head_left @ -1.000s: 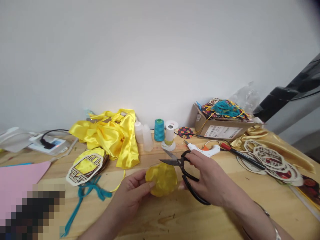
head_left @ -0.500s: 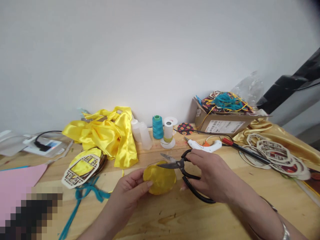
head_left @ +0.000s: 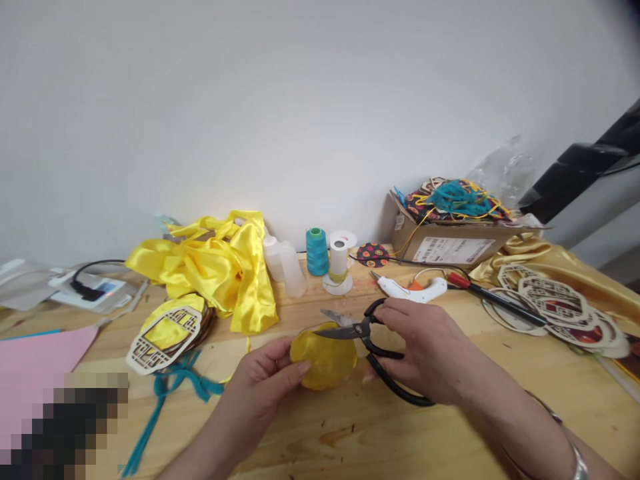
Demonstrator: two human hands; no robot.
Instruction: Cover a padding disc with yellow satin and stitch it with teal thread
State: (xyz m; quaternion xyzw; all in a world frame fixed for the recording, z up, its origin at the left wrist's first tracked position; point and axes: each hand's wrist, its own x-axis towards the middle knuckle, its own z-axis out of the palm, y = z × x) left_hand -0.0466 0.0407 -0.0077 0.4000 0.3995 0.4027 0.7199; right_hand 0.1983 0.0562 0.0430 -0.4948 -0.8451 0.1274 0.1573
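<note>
A round piece of yellow cloth (head_left: 327, 365) is pinched at its left edge by my left hand (head_left: 270, 381), thumb on top. My right hand (head_left: 427, 350) grips black-handled scissors (head_left: 365, 331), with fingers through the loops. The scissor blades are parted and point left. One blade lies over the upper edge of the cloth; the other stands just above it. Left of my hands, a pale cut-out frame (head_left: 163, 343) with yellow cloth behind it rests on a stack of similar pieces.
Crumpled yellow satin (head_left: 215, 267), plastic bottles (head_left: 293, 270), a teal thread cone (head_left: 317, 252) and a white spool (head_left: 339, 257) stand along the wall. A white glue gun (head_left: 415, 289) lies beyond my right hand, before a full cardboard box (head_left: 445, 247). Teal ribbon (head_left: 157, 400) trails at left.
The whole view has shifted slightly to the right. The round cloth sits a little further under the scissor blade; both hands keep their grips.
</note>
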